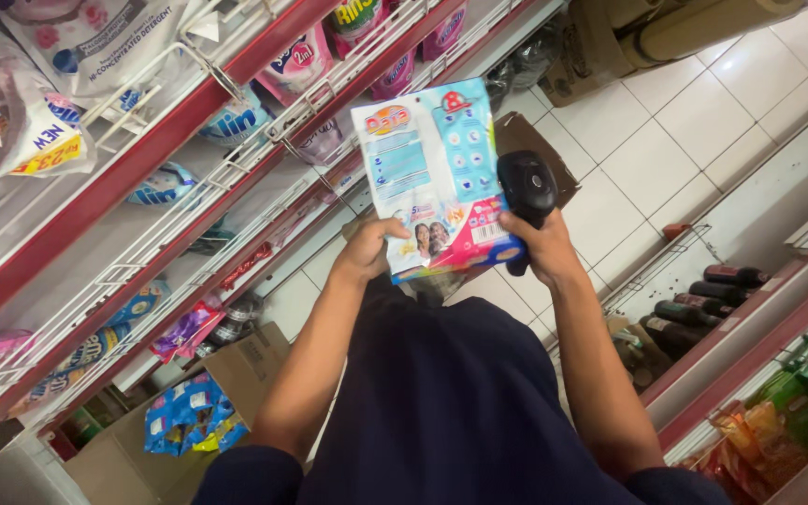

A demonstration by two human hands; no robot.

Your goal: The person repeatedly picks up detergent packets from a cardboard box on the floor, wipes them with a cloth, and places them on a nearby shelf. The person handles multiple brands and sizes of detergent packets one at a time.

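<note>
Left hand [364, 251] pinches flat blue-white plastic detergent pouch [432, 178], right hand [542, 248] grips black handheld barcode scanner [526, 192] against it; floppy pouch could slip

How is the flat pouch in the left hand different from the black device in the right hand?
The pouch is flat, wide and brightly printed in blue, white and pink; the scanner is compact, rounded and plain black. The left hand pinches the pouch's bottom corner, while the right hand wraps the scanner's handle. Both are held up over the aisle floor.
</note>
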